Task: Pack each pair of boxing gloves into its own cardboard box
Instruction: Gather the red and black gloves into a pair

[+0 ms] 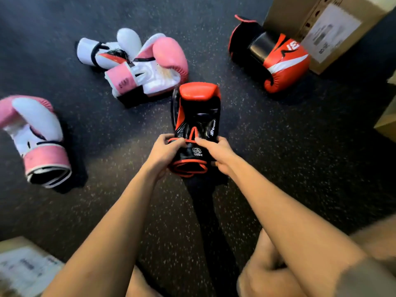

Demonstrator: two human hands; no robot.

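Observation:
A red and black boxing glove [198, 112] lies palm up on the dark floor in the middle, cuff toward me. My left hand [165, 152] grips the cuff's left side and my right hand [216, 152] grips its right side, thumb under the edge. Its mate, a second red and black glove [278, 61], lies at the upper right against a cardboard box [300, 16]. A pink and white glove [150, 67] rests just beyond the held glove, partly on a white glove [107, 50]. Another pink and white glove [36, 138] lies at the left.
The speckled dark rubber floor [300, 157] surrounds everything. A second cardboard box with a label [23, 266] sits at the lower left corner. A further box's edge [387, 123] shows at the right border. My knees are at the bottom.

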